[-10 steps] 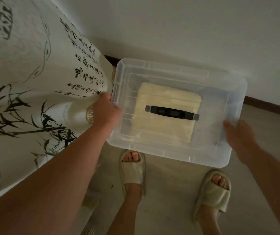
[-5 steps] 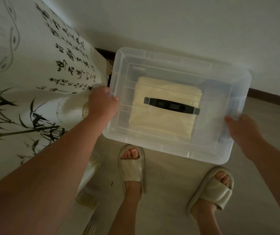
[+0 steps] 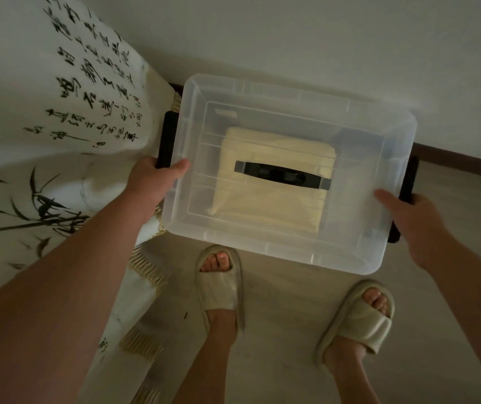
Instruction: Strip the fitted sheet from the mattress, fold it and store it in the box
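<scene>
**Item: box (image 3: 291, 91).** Clear plastic, rectangular, lid fitted. It is seen from above, close to the wall (image 3: 321, 39) and just beside the corner of the bed. Whether it stands on the floor (image 3: 277, 330) or is carried above it cannot be told.

**Contents: fitted sheet (image 3: 271, 205).** Pale yellow, folded into a flat rectangle. It is laid inside the box towards the middle and is seen through the lid.

**Fittings.** A black lid handle (image 3: 281, 174) is set across the centre of the lid. A black left latch (image 3: 169, 135) and a black right latch (image 3: 407, 182) are mounted on the two short ends.

**Left grip (image 3: 153, 182).** Curled round the lower end of the left latch, with the thumb laid on the lid edge.

**Right grip (image 3: 411, 220).** Closed round the right latch, with the thumb pressed flat on the lid. The fingers are hidden behind the box end.

**Surroundings.**
- A white bed cover (image 3: 43, 112), printed with black bamboo and calligraphy, is draped over the bed at the left.
- Its cream fringe (image 3: 145, 269) hangs at the edge.
- A left slipper (image 3: 221, 290) and a right slipper (image 3: 361, 316), both beige and open-toed, are worn on the feet below the box.
- A dark skirting board (image 3: 466, 163) is seen along the foot of the wall.
</scene>
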